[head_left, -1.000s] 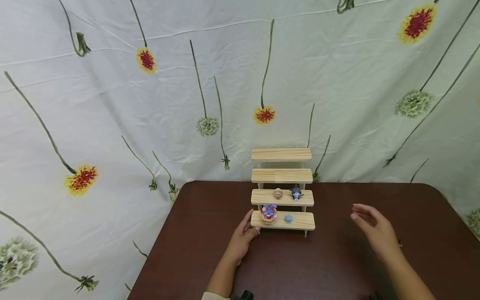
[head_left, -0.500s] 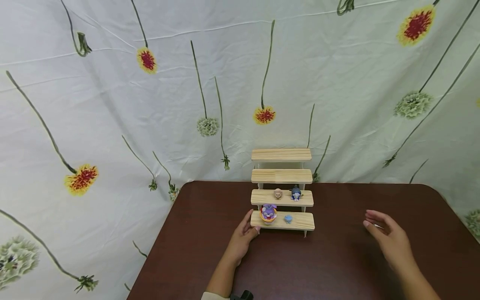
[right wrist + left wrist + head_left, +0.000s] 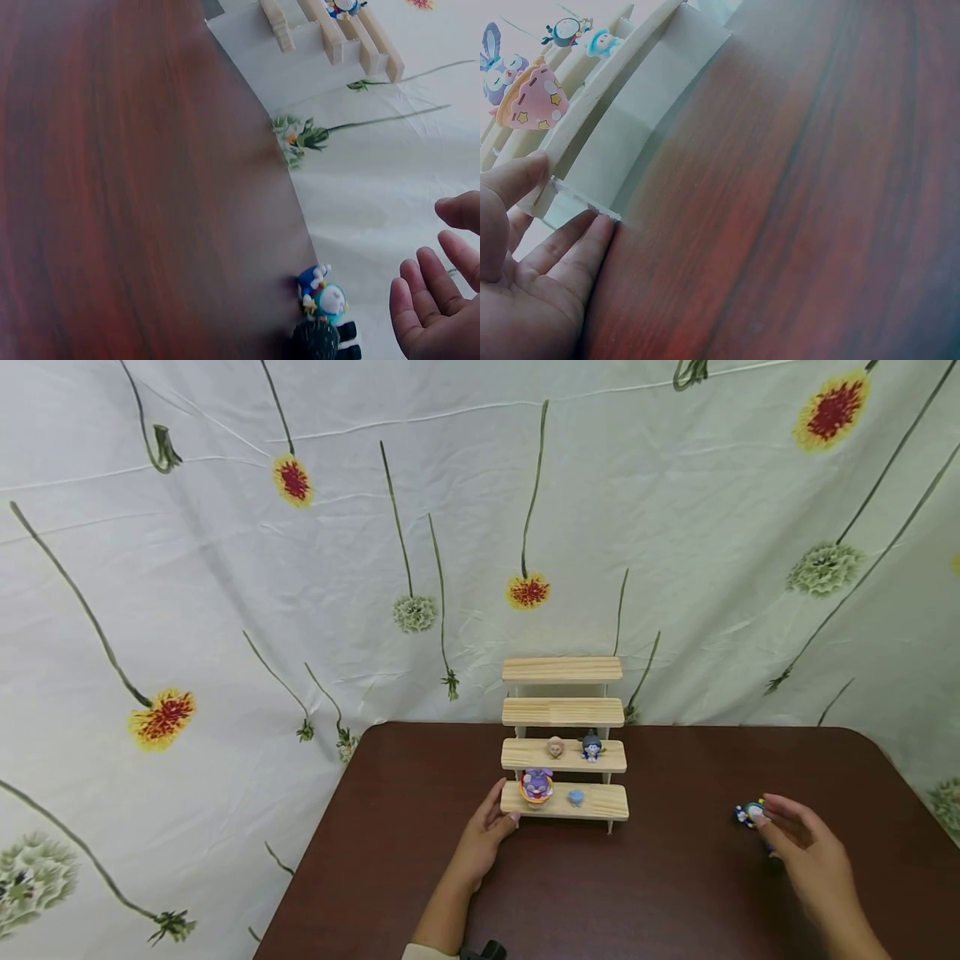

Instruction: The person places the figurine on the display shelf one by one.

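at the far left, the bare left grip (image 3: 476,847) pinches the left end of a four-tier display stand with pale wooden boards (image 3: 564,713), thumb on the lowest board and fingers below, seemingly to steady it. just beyond that grip, on the lowest board, sits a purple long-eared figurine (image 3: 536,783) in a rounded orange-rimmed tub, a tiny pale-blue figurine (image 3: 576,797) to its right. one board up, farther from the grip, are a small round beige figurine (image 3: 555,747) and a dark navy figurine (image 3: 592,747); the two highest boards carry nothing. the dark red-brown wooden bench (image 3: 675,877) has its far edge close behind the stand.

rightward, a broad open stretch reaches to the right grip (image 3: 813,860), good room for a sideways carry. this grip is spread and seems to hold nothing. at its thumb is a small blue-and-white figurine (image 3: 750,814), with a black spiky-topped toy (image 3: 319,341) just beside it, partly under the hand. the step in hand looks to be picking up one of these; the next move calls for closing on the blue-and-white one without knocking its neighbour. the bench's right edge slants past, well apart from the grip.
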Demonstrator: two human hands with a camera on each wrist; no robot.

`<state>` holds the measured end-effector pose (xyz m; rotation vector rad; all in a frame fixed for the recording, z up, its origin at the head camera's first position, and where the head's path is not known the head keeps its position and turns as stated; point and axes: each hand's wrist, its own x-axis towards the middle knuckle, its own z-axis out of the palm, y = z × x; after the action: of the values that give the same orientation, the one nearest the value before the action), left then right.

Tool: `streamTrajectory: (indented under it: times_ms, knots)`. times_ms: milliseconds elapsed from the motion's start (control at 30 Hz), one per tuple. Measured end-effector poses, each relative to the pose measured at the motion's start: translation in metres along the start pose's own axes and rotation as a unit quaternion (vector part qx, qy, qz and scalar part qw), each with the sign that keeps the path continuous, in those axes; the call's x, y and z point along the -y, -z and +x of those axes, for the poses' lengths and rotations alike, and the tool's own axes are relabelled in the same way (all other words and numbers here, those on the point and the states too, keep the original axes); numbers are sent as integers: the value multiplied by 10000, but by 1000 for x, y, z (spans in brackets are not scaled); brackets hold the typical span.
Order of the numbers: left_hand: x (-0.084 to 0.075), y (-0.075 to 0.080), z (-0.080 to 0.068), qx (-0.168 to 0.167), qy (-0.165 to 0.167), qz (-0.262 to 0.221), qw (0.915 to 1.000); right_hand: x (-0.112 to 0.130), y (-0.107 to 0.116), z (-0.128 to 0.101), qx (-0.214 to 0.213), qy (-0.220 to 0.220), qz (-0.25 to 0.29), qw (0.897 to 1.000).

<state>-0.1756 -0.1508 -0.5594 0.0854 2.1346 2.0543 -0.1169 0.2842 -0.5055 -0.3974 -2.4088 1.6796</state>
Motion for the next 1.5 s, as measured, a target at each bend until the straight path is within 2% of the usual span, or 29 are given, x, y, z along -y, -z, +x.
streamTrajectory:
  times_ms: [500, 767, 1167, 1400, 1500]
  knots:
    - [0, 1, -1, 32, -31, 39, 10000, -22, 16, 1, -718, -354, -126, 9967]
    - [-3, 0, -2, -1, 7, 30, 10000, -32, 20, 4, -441, -513, -317, 9972]
    - [-4, -1, -4, 100, -82, -45, 9999, -47, 20, 7, -261, -786, -644, 9945]
    - [-5, -1, -5, 102, -107, -77, 9999, -44, 20, 14, 70, -1560, -931, 9833]
    - [-5, 0, -4, 70, -71, -51, 9999, -44, 21, 15, 276, -1571, -1009, 9820]
